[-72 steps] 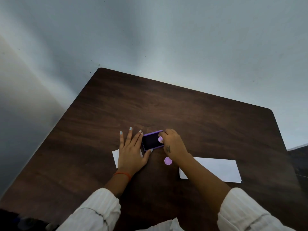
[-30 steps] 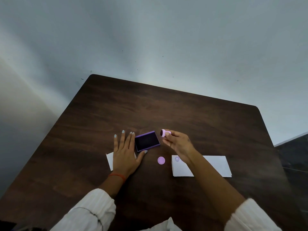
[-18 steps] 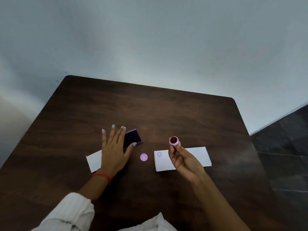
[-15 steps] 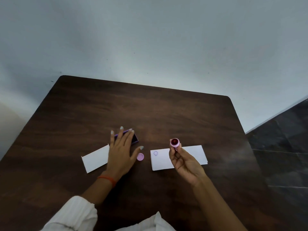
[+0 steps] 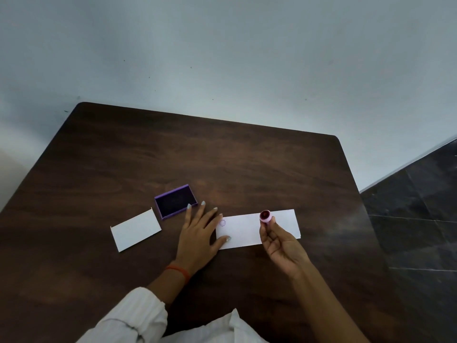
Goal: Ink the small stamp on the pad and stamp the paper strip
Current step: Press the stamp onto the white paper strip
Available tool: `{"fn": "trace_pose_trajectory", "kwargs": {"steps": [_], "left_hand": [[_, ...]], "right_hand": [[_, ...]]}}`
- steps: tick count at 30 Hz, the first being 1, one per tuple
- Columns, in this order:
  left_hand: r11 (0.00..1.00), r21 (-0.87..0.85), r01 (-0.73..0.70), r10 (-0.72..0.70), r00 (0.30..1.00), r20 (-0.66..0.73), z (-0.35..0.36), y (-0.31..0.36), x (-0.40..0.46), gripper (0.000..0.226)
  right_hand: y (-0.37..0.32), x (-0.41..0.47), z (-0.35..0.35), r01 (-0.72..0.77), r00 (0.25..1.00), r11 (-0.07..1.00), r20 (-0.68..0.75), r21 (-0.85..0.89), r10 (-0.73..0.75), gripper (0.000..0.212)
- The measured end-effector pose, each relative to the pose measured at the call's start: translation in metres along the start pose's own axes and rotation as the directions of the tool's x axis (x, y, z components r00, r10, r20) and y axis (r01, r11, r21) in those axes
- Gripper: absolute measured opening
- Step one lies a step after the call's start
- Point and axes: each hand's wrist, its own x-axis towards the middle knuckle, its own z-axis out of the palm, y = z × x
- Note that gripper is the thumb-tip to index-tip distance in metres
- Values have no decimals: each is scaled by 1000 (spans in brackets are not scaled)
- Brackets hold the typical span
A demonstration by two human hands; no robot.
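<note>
A small pink round stamp [image 5: 265, 216] is pinched in the fingertips of my right hand [image 5: 280, 245], its dark red inked face turned up toward me, above the white paper strip [image 5: 247, 231]. The strip lies on the dark wooden table [image 5: 222, 157] and bears one faint purple ring print [image 5: 222, 223] near its left end. My left hand [image 5: 199, 237] lies flat with fingers spread, its thumb on the strip's left edge. The open purple ink pad [image 5: 175, 201] sits just left of my left fingertips.
A second white card [image 5: 135, 229] lies left of the ink pad. The small pink cap seen earlier is hidden under my left hand. A pale wall stands behind the table, and dark tiled floor [image 5: 420, 219] shows to the right.
My left hand left the ink pad and slid right onto the strip's left edge, covering the pink cap. My right hand lifted the stamp from the pad and turned its face up over the strip.
</note>
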Motion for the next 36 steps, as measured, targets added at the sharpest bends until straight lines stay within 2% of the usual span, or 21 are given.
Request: {"fn": "trace_pose_trajectory", "kwargs": {"steps": [4, 7, 11, 14, 18, 20, 24, 26, 29, 36], "left_hand": [[1000, -18, -1, 1, 1000, -16, 1, 0, -2, 57], [1000, -6, -1, 1, 1000, -14, 1, -1, -2, 58], [1000, -21, 6, -6, 1000, 1, 0, -1, -2, 58], [1000, -30, 7, -7, 1000, 3, -1, -1, -3, 58], [999, -48, 11, -11, 1000, 3, -2, -2, -3, 59], [999, -53, 5, -5, 1000, 5, -2, -2, -3, 58], [998, -68, 12, -11, 1000, 12, -1, -2, -3, 60], [997, -77, 11, -10, 1000, 11, -1, -2, -3, 60], [996, -87, 18, -16, 1000, 20, -1, -3, -3, 62], [995, -93, 20, -18, 999, 28, 0, -4, -2, 62]], "right_hand": [[3, 6, 2, 6, 999, 998, -36, -59, -8, 10], [5, 12, 3, 33, 998, 985, -53, -172, -43, 11], [10, 19, 5, 155, 978, 899, -66, -410, -199, 17], [17, 21, 13, 265, 917, 726, -67, -635, -394, 14], [29, 25, 23, 344, 783, 252, 129, -905, -609, 14], [36, 29, 23, 334, 736, 53, 225, -941, -639, 15], [50, 40, 20, 256, 689, -232, 345, -939, -637, 19], [53, 43, 19, 234, 682, -330, 397, -914, -615, 22], [55, 44, 18, 195, 712, -416, 420, -888, -563, 26], [55, 47, 24, 100, 799, -479, 357, -872, -483, 33]]}}
